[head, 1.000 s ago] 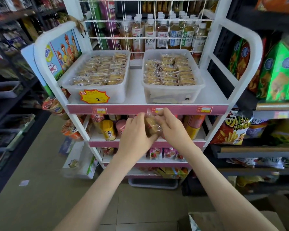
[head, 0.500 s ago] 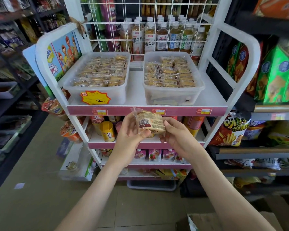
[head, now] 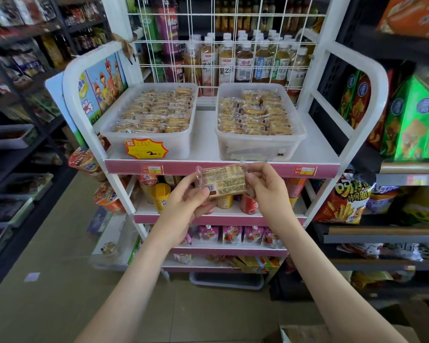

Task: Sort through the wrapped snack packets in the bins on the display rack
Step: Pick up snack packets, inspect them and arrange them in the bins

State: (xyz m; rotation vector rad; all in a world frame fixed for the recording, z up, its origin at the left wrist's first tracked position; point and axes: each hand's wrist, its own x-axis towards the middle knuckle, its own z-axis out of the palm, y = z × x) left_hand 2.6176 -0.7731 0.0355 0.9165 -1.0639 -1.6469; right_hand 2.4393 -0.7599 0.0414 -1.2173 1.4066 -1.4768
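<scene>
A clear-wrapped snack packet (head: pixel 224 179) with a printed label and barcode facing me is held flat in front of the rack's top shelf edge. My left hand (head: pixel 183 206) pinches its left end and my right hand (head: pixel 268 188) pinches its right end. On the top shelf of the white display rack (head: pixel 203 129) stand two translucent bins: the left bin (head: pixel 181 144), which carries a yellow price star, and the right bin (head: pixel 258 149). Both are full of several similar wrapped packets.
Tea bottles (head: pixel 243 60) stand behind a white wire grid at the back of the rack. Lower shelves hold cups and cans (head: pixel 162 196) and pouches (head: pixel 230 235). Chip bags (head: pixel 406 115) fill the dark shelving to the right, and more shelving lines the aisle at left.
The packet, bunched between both hands a second ago, has been turned and stretched out flat, label side toward me, and raised slightly toward the shelf edge.
</scene>
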